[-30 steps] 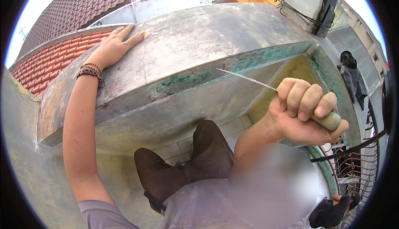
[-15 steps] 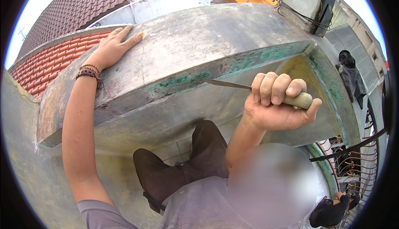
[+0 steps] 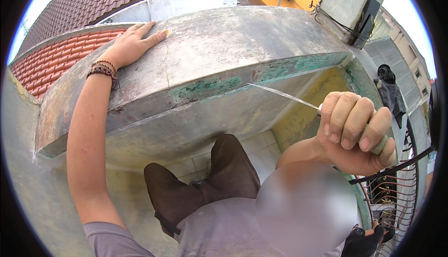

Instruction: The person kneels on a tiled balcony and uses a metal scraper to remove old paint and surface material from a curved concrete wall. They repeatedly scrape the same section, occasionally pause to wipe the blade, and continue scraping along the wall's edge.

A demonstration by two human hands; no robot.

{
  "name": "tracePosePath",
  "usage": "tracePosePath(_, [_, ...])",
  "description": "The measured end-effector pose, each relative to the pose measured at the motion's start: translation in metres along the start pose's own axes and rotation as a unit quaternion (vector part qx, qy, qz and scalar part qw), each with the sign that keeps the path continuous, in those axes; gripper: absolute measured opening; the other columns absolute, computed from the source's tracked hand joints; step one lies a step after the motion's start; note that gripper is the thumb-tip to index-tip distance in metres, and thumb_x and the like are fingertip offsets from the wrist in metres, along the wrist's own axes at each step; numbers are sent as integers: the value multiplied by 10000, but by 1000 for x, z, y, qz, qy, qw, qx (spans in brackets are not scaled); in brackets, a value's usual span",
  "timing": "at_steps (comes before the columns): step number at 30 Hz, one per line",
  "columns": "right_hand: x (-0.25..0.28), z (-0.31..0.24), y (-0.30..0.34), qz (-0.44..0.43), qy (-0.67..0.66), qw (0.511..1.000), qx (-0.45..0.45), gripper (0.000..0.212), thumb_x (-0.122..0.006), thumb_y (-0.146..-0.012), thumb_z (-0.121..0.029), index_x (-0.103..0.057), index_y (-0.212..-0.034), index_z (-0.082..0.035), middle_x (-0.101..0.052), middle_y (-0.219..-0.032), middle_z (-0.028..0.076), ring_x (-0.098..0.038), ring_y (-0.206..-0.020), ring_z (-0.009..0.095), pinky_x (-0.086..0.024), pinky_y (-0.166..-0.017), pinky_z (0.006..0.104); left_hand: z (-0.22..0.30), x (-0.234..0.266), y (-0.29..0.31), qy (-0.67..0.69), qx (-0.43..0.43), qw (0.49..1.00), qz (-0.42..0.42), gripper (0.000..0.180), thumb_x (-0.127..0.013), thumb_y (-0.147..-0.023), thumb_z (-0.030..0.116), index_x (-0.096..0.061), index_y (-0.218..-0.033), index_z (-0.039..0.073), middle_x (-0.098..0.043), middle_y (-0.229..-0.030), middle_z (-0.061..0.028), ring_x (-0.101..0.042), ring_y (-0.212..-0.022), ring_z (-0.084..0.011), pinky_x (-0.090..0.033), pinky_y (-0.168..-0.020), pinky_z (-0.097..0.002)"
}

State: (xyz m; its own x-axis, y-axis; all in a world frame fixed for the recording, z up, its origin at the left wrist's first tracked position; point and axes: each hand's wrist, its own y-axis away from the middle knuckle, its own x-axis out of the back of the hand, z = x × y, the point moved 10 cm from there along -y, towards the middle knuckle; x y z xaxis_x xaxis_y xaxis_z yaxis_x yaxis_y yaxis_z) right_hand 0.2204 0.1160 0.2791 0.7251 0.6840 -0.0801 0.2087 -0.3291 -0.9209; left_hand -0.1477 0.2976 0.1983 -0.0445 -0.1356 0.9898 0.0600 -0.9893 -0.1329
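Observation:
My left hand (image 3: 132, 45) lies palm down with fingers spread on top of the grey concrete ledge (image 3: 224, 33). Braided bracelets (image 3: 103, 69) circle that wrist. In my closed right hand (image 3: 352, 128) is a tool with a thin metal blade (image 3: 283, 94) and a pale handle, mostly hidden by my fingers. Seen nearly edge-on, it could be a knife or a scraper; I cannot tell which. Its blade points left, the tip appearing over the lower edge of the ledge's front face. Patchy green paint (image 3: 205, 89) marks that face. Contact is unclear.
Beyond the ledge are orange roof tiles (image 3: 65, 61) and a white wall (image 3: 196, 5). A post (image 3: 347, 5) with black cables rises at the far right. Black cloth (image 3: 391, 93) hangs beside metal grillework (image 3: 401, 182). Another person's black-gloved hand (image 3: 366, 242) appears lower right.
My right hand has moved right and slightly nearer to me with the tool, pulling the blade's tip rightward. The blade now looks brighter. My left hand stays on the ledge.

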Motion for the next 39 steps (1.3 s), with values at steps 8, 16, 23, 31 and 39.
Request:
tracePosePath(8, [-32,25,-18,-70,71,995,-10,519,-342,-981,-523,-516,-706,-119,-487,-577,8,-448,-485,142,-382,-495,305,-3,0,-3,8,-20,999,28,889,-342,-870,794,-395,-1497,166,-345,-1537,-185,-287,-1449,-332,-248,-1179,-481])
tracePosePath(16, [-41,21,-17,-72,64,995,22,452,-380,-970,-453,-514,-692,-123,-496,-564,2,-424,-436,136,-364,-444,279,-1,-1,0,-7,-15,1000,23,885,-343,-871,792,-389,-1501,172,-338,-1537,-199,-288,-1448,-340,-265,-1170,-485])
tracePosePath(23, [-41,32,-12,-76,102,992,-2,422,-394,-954,-447,-523,-694,-139,-491,-562,-20,-422,-434,115,-352,-428,277,1,2,6,-23,5,1000,0,808,-331,-932,712,-339,-1521,158,-298,-1565,-172,-243,-1469,-307,-236,-1195,-437])
tracePosePath(31, [-33,32,-8,-44,89,995,-4,495,-478,-960,-440,-567,-663,-54,-533,-562,53,-442,-419,173,-369,-418,301,1,4,5,-13,-1,1000,3,784,-350,-947,685,-350,-1515,145,-301,-1562,-176,-239,-1470,-301,-237,-1195,-431])
tracePosePath(39, [-28,23,-4,-33,97,994,24,530,-475,-966,-475,-563,-675,-41,-526,-560,75,-444,-432,186,-348,-409,320,3,4,6,-13,-6,1000,5,803,-361,-940,692,-351,-1514,131,-310,-1557,-180,-253,-1465,-307,-239,-1194,-424])
